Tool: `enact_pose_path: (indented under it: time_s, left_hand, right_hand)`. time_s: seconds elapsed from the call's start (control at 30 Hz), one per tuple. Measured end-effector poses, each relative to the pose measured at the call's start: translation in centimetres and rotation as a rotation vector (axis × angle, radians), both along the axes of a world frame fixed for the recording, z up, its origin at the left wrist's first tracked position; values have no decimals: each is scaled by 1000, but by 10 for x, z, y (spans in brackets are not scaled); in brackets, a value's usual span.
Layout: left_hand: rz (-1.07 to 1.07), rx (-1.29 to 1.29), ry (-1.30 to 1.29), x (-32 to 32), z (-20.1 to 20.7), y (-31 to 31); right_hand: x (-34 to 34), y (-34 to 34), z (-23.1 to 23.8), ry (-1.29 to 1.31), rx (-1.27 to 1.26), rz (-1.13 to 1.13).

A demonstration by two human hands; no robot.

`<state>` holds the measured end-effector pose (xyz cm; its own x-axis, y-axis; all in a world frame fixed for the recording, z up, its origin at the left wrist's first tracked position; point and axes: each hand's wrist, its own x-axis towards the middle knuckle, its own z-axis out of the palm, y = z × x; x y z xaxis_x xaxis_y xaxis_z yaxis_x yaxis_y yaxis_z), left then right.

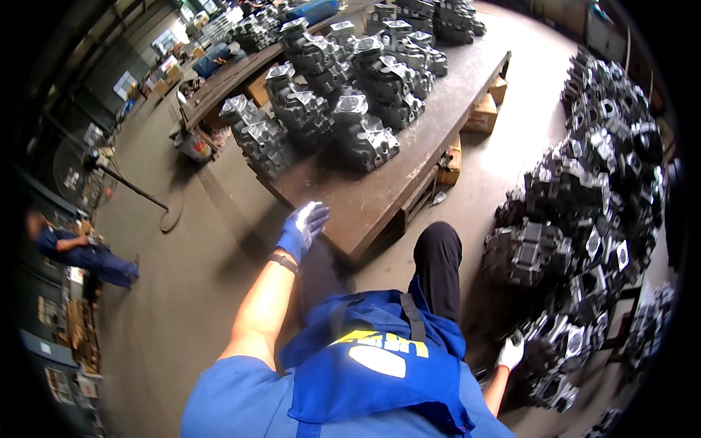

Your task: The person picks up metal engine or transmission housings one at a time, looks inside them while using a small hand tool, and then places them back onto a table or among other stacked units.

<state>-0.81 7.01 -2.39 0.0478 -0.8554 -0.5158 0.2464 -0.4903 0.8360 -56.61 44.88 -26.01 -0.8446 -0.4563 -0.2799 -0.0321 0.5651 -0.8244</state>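
My left hand point(304, 225), in a blue glove with a pale coating, hangs in the air by the near corner of a brown metal-topped table point(350, 204). It holds nothing, and its fingers are stretched forward. Low on the right, my right hand point(510, 353), in a white glove, is closed at the edge of a grey metal casting point(558, 343) at the near end of a long pile. Part of its grip is hidden. Several similar castings stand upright in rows on the table, the closest being a casting with a flat square top point(363, 131).
A long pile of castings point(584, 182) runs along the floor on my right. Cardboard boxes point(482, 115) sit under the table's right side. A second bench point(234, 84) stands beyond, and a bucket point(194, 148) is beside it. Another person point(87, 248) is far left, near a pole-mounted device point(131, 186).
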Motion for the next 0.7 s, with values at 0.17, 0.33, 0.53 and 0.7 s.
enact_pose_path:
  time_s: [0.17,0.33,0.53,0.7]
  left_hand:
    - [60,-52,209,2,-44,-29]
    - [135,-70,363,-3,-74,-38]
    - [193,48,569,4,-59,-39]
    - [196,-27,439,9,-50,-67]
  right_hand:
    - [63,-254,179,96,-483,484]
    - [186,-445,263,625,-359,945]
    - [305,-618,274,1066,-593,1219]
    - [343,-712,239,1424,-267,1189]
